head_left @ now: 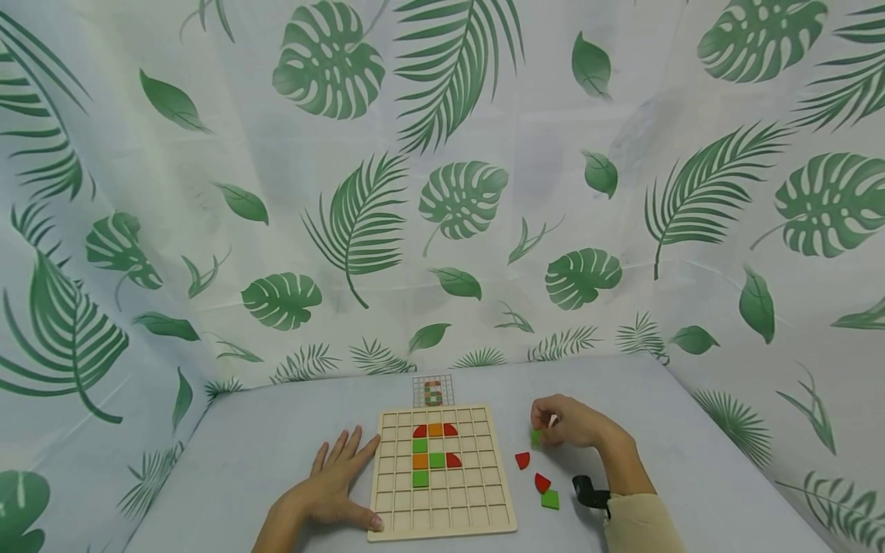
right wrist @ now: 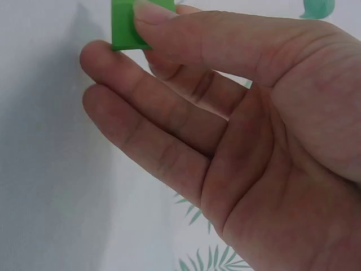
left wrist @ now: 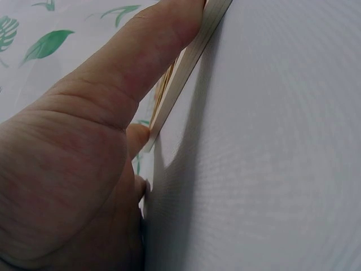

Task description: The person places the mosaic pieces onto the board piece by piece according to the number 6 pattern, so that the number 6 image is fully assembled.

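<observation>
On the pale wooden grid board (head_left: 477,495), 8 coloured tiles (head_left: 419,445) sit; 3 loose red and green tiles (head_left: 550,500) seemingly remain, plus 1 green square tile (right wrist: 123,28) the right hand (head_left: 577,422) pinches; left hand (head_left: 330,482) spread wide.

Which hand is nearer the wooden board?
Left. The left hand touches the wooden board at its left edge; the right hand is apart, to its right, pinching a green square.

A green square tile (right wrist: 123,27) is pinched right of a gridded wooden board (head_left: 454,498).
</observation>
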